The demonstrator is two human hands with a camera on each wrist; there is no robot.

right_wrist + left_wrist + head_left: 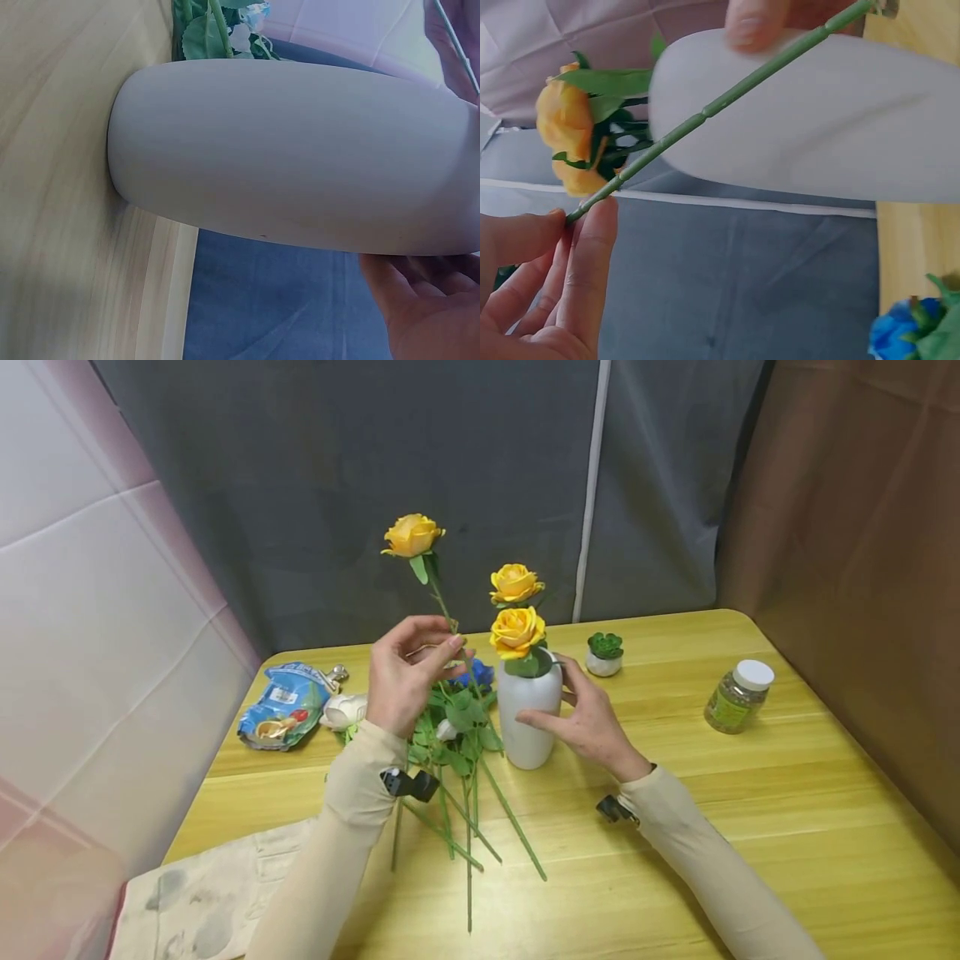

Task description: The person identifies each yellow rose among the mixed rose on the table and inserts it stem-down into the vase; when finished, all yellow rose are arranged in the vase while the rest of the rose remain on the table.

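Observation:
My left hand (408,672) pinches the green stem (705,114) of a yellow rose (413,535) between thumb and fingers. The rose points up, and its stem slants down in front of the white vase (528,718). My right hand (588,718) grips the upright vase from the right, its thumb across the front and the fingers partly hidden behind. Two yellow roses (517,633) stand in the vase, their blooms above the rim. In the right wrist view the vase's base rests on the tabletop (60,187).
Left of the vase lie several flowers with green leaves (468,714), including a blue bloom (477,673) and a white one (345,711). A blue snack bag (285,706) lies far left, a stained cloth (210,893) front left. Right are a small potted succulent (604,652) and a lidded jar (738,696).

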